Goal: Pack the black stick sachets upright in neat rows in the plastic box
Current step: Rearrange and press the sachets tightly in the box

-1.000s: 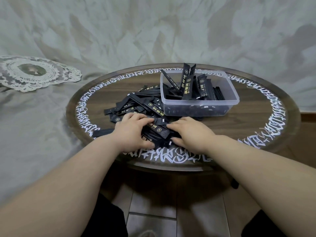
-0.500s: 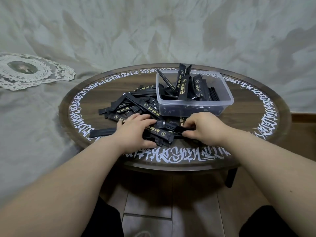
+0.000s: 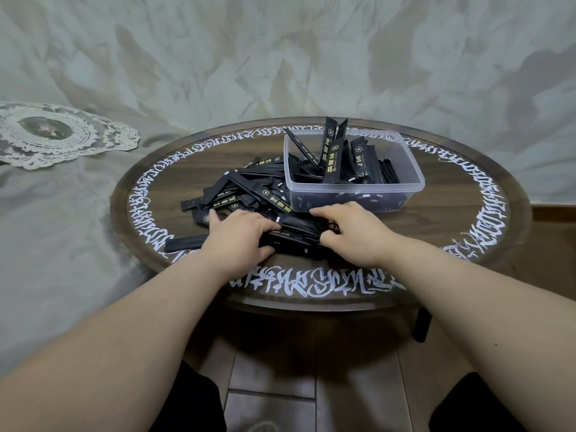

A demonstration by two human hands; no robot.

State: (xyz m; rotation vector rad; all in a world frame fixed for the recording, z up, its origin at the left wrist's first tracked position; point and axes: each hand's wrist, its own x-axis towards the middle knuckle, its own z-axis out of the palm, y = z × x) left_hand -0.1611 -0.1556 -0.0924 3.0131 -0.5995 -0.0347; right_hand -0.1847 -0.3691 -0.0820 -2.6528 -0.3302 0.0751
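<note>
- Sachets in a loose black pile [image 3: 249,194] cover the middle of the round wooden table [image 3: 461,219], just left of and in front of the plastic box [image 3: 414,182]; most lie flat with their long axes running left to right or on a slant.
- Plastic box sits beyond the hands, toward the right; the sachets inside it [image 3: 349,160] lean or stand in no clean rows, so packing looks well short of done.
- Bundle of sachets [image 3: 296,236] lies crosswise between both hands, long axis left to right, nearer than the box.
- Left hand [image 3: 240,235] curls its fingers over the bundle's left end, gripping it.
- Right hand [image 3: 355,232] curls over the right end; the box is nearer this hand, so a lift would probably go up and away to the right.
</note>
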